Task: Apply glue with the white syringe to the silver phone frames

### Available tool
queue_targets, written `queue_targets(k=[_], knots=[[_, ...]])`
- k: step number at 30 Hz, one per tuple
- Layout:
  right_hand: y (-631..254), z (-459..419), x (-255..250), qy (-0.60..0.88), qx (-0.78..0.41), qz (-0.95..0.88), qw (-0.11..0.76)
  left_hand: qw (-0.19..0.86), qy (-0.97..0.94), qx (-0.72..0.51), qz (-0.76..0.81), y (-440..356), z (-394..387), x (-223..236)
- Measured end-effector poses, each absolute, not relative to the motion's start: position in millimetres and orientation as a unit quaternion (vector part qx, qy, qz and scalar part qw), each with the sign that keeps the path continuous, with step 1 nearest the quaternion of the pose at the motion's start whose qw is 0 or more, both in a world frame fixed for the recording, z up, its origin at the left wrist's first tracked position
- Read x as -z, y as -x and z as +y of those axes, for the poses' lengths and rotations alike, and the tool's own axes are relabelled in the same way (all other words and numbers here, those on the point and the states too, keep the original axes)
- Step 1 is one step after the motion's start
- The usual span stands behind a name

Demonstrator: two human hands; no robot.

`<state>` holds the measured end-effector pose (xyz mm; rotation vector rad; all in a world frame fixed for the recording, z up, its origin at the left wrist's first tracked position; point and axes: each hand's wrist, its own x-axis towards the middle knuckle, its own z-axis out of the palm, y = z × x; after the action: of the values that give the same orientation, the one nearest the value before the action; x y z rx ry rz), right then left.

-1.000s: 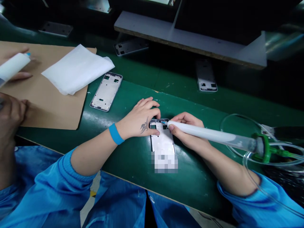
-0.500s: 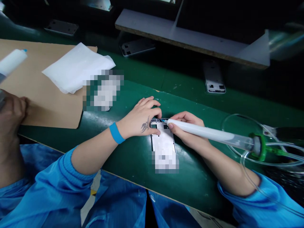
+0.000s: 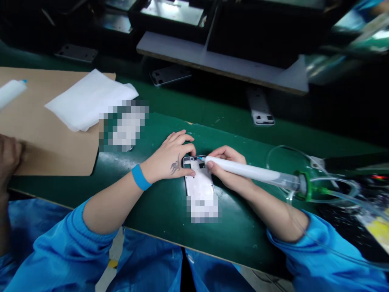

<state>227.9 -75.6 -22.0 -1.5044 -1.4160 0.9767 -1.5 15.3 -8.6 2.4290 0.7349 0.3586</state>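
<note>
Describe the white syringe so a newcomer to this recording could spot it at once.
On the green table, find the silver frame touched by the left hand. The white syringe is in the right hand, its blue tip at that frame's far end. Unlike the similar tube cut off by the picture's left edge, it shows from tip to green end cap.

Coloured silvery on the central phone frame (image 3: 199, 184), white on the syringe (image 3: 243, 169) to its right, green on the tabletop (image 3: 158, 215), brown on the cardboard (image 3: 73, 158) at left.
</note>
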Motion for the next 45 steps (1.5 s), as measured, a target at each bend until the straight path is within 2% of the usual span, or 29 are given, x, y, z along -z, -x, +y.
queue_targets(k=[2,5,7,9,12,15,17,20,30,36,40,43,45], knots=[[-234.4,-78.8,21.1,0.553,-0.359,-0.627,0.414,0.263,-0.909,-0.158,0.282,2.1,17.7,8.6],[-243.5,-78.3,19.7,0.502,-0.287,-0.748,0.327,0.229,-0.883,-0.233,0.338,1.9,22.9,7.2],[-247.6,-68.1,21.0,0.525,-0.237,-0.771,0.271,0.206,-0.864,-0.261,0.379,1.4,25.9,5.6],[-252.0,-47.3,23.6,0.575,-0.18,-0.756,0.255,0.185,-0.86,-0.261,0.397,0.9,27.6,4.6],[-267.0,-5.0,27.1,0.636,-0.111,-0.712,0.276,0.171,-0.868,-0.251,0.393,0.6,28.8,4.8],[-297.7,24.4,28.0,0.697,-0.079,-0.621,0.349,0.173,-0.865,-0.257,0.395,2.3,29.6,5.5],[-324.5,26.9,27.6,0.736,-0.046,-0.54,0.405,0.18,-0.865,-0.254,0.395,4.2,29.4,5.8],[-364.5,13.6,26.7,0.779,0.005,-0.452,0.434,0.181,-0.875,-0.238,0.382,6.2,27.8,7.7],[-416.6,-10.7,25.1,0.856,-0.008,-0.329,0.399,0.164,-0.889,-0.226,0.362,8.2,28.0,16.3],[-408.2,-71.6,26.0,0.864,0.016,-0.267,0.427,0.167,-0.889,-0.208,0.371,6.9,19.7,9.8],[-375.1,-127.8,38.7,0.774,-0.048,-0.434,0.459,0.165,-0.866,-0.257,0.395,5.0,20.7,6.3],[-339.2,-147.9,43.6,0.633,-0.125,-0.655,0.393,0.183,-0.86,-0.28,0.385,2.8,19.6,6.2],[-314.1,-142.6,42.9,0.576,-0.144,-0.734,0.332,0.202,-0.882,-0.247,0.347,0.1,14.0,5.8]])
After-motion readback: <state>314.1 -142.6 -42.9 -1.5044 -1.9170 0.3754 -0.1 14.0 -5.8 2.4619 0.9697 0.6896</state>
